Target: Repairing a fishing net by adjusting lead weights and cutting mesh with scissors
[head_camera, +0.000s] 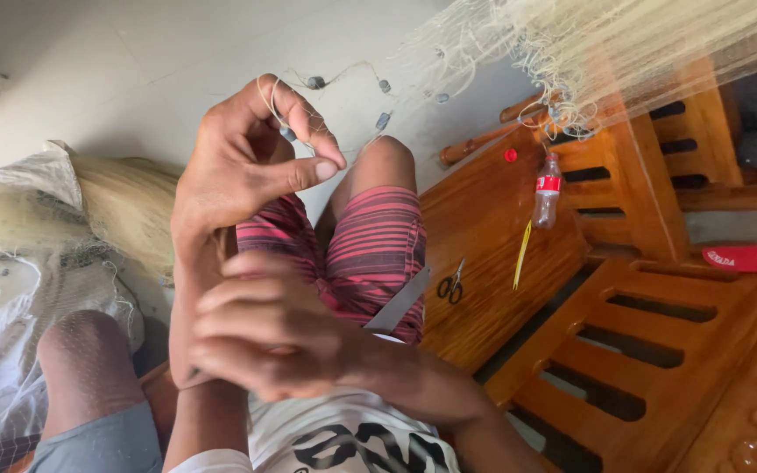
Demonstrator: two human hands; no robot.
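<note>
Scissors (452,282) on bench (484,228), left of bottle (547,193)

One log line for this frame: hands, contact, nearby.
left hand: pinching net cord | right hand: closed, contents hidden | nearby: scissors, bottle on wooden bench

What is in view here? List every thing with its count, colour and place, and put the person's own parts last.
fishing net: one, pale cream, hanging from top right
net line with sinkers: one, thin pale line with small grey weights, running from the raised hand toward the net
plastic bottle: one, clear with red label, on the wooden bench
bottle cap: one, red, beside the bottle
scissors: one pair, dark handles, on the bench
yellow stick: one, yellow, right of the scissors
wooden bench: one, orange-brown, centre right
piled net and sacks: one heap, white and cream, left
left hand: raised, pinching the net line
right hand: closed, low centre, a grey blade showing beside it
</note>
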